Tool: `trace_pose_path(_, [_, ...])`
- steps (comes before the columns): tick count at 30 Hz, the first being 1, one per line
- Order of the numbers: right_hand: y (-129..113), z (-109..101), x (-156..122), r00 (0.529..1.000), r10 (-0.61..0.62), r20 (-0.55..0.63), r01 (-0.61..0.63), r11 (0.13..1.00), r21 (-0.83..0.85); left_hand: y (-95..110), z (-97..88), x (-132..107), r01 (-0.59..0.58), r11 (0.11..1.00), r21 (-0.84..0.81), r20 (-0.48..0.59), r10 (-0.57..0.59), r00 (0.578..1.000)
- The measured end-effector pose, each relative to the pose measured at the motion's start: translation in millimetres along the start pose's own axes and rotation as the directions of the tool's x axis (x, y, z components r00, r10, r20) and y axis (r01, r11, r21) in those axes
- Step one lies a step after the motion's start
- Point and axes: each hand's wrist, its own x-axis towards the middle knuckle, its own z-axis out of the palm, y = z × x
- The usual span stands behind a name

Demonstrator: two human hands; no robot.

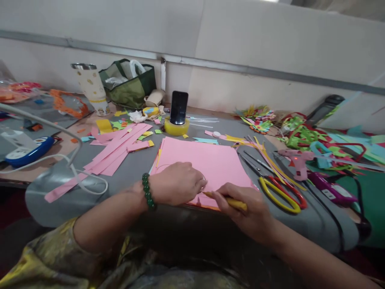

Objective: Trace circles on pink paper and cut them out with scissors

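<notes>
A stack of pink paper sheets (207, 154) lies in front of me, with orange and yellow edges showing beneath. My left hand (180, 182), a green bead bracelet at its wrist, presses on the paper with fingers curled together. Whatever it may hold is hidden. A thin curved line runs out from under it; I cannot tell if it is drawn or an edge. My right hand (243, 206) grips a yellow pen (236, 203), its tip on the sheet close to my left fingertips.
Scissors with yellow and red handles (279, 194) lie to the right, near a pink glue gun (297, 160). Pink paper strips (117, 150) spread at the left. A phone (179, 107) stands in a yellow tape roll (177, 127) behind the stack. A tumbler (92, 88) stands back left.
</notes>
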Motion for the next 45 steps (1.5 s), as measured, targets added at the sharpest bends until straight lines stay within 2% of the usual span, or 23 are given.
trace_pose_path(2, [-6, -5, 5, 0.999, -0.022, -0.04, 0.021, 1.0, -0.021, -8, -11.6, 10, 0.002, 0.999, -0.047, 0.125, 0.004, 0.992])
trace_pose_path(4, [-9, -5, 12, 0.992, -0.122, -0.021, 0.12, 0.991, -0.055, -16, -22.8, 22, 0.065, 0.989, -0.132, 0.273, -0.026, 0.962])
trace_pose_path(7, [-12, 7, 21, 0.926, -0.372, 0.059, 0.376, 0.92, -0.111, -27, -33.9, 39, 0.158, 0.946, -0.284, 0.407, -0.03, 0.913])
trace_pose_path(10, [-12, 25, 28, 0.865, -0.495, 0.083, 0.5, 0.839, -0.214, -33, -38.7, 49, 0.177, 0.932, -0.315, 0.485, -0.003, 0.875])
trace_pose_path(14, [-13, 47, 40, 0.863, -0.493, 0.107, 0.492, 0.776, -0.396, -31, -41.9, 56, 0.177, 0.951, -0.253, 0.499, -0.028, 0.866])
trace_pose_path(17, [-19, 60, 50, 0.884, -0.447, 0.14, 0.448, 0.721, -0.528, -28, -42.8, 60, 0.177, 0.951, -0.254, 0.5, -0.027, 0.866])
trace_pose_path(20, [-24, 67, 57, 0.908, -0.378, 0.178, 0.406, 0.695, -0.593, -27, -42.9, 61, 0.178, 0.953, -0.245, 0.502, -0.032, 0.864])
trace_pose_path(24, [-26, 65, 51, 0.909, -0.362, 0.205, 0.413, 0.735, -0.537, -25, -44.5, 59, 0.192, 0.954, -0.232, 0.512, -0.048, 0.858])
trace_pose_path(27, [-22, 57, 39, 0.887, -0.442, 0.132, 0.453, 0.781, -0.43, -22, -45.6, 55, 0.193, 0.955, -0.225, 0.51, -0.054, 0.859])
trace_pose_path(29, [-18, 50, 29, 0.89, -0.448, 0.084, 0.448, 0.825, -0.344, -21, -45.0, 53, 0.185, 0.961, -0.207, 0.499, -0.059, 0.865])
trace_pose_path(33, [-9, 34, 11, 0.954, -0.291, 0.071, 0.297, 0.952, -0.077, -23, -41.3, 52, 0.135, 0.975, -0.176, 0.485, -0.034, 0.874])
trace_pose_path(35, [-4, 26, 6, 0.987, -0.156, 0.04, 0.156, 0.988, 0.0, -25, -39.4, 51, 0.111, 0.978, -0.178, 0.483, -0.011, 0.875])
trace_pose_path(37, [3, 19, 5, 1.0, 0.018, 0.015, -0.019, 0.998, 0.053, -25, -38.2, 50, 0.103, 0.978, -0.18, 0.481, -0.004, 0.877])
trace_pose_path(41, [21, 6, 13, 0.954, 0.3, 0.027, -0.299, 0.937, 0.182, -24, -37.7, 48, 0.126, 0.976, -0.18, 0.464, -0.028, 0.885])
trace_pose_path(45, [34, -4, 22, 0.877, 0.48, -0.022, -0.44, 0.82, 0.366, -24, -36.8, 46, 0.171, 0.963, -0.209, 0.458, -0.058, 0.887])
